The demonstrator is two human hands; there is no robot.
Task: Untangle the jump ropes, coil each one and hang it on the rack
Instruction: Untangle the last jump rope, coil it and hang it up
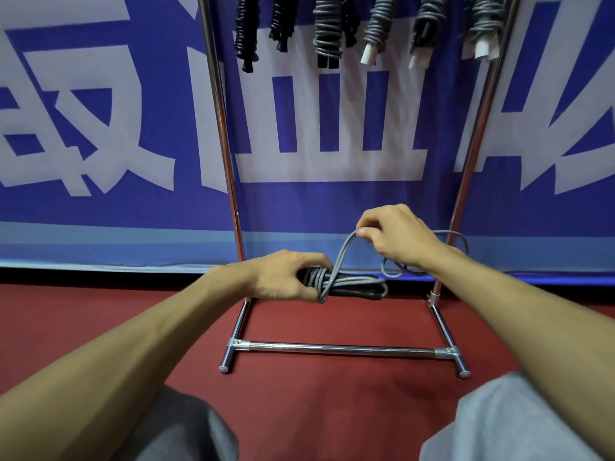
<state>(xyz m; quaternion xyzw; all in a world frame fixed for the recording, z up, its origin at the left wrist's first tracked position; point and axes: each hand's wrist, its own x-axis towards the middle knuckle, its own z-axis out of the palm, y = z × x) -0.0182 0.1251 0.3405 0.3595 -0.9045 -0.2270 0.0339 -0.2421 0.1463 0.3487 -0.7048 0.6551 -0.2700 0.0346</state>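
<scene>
Head camera: we look down on a chrome rack (342,348) standing on a red floor (316,410) in front of a blue banner (100,128) printed with large white characters. A row of coils (327,31) hangs between the rack's two uprights at the top of the frame, black ones to the left and grey to the right. Several show white ends, and the frame edge cuts off whatever they hang from. Two knees (515,420) in grey cloth fill the lower corners. The left forearm (133,344) hides the point where the left upright meets its foot.

The rope (349,284) is held in the air in front of the rack's base, above the floor. The left hand (283,277) is closed around one end of the bundle, which lies level and reaches to the right. The right hand (396,237), higher and to the right, pinches a loop (342,254) of the rope's cord between thumb and forefinger. That loop runs down and wraps round the bundle just beside the left hand's fingers. More slack curls behind the right wrist, near the right upright.

The cord is thin, round, smooth and grey, and we make out darker, thicker lengths inside the bundle. The rack's tubes are polished, with dull grey joints and capped ends. The floor is matt and the banner faintly creased.
</scene>
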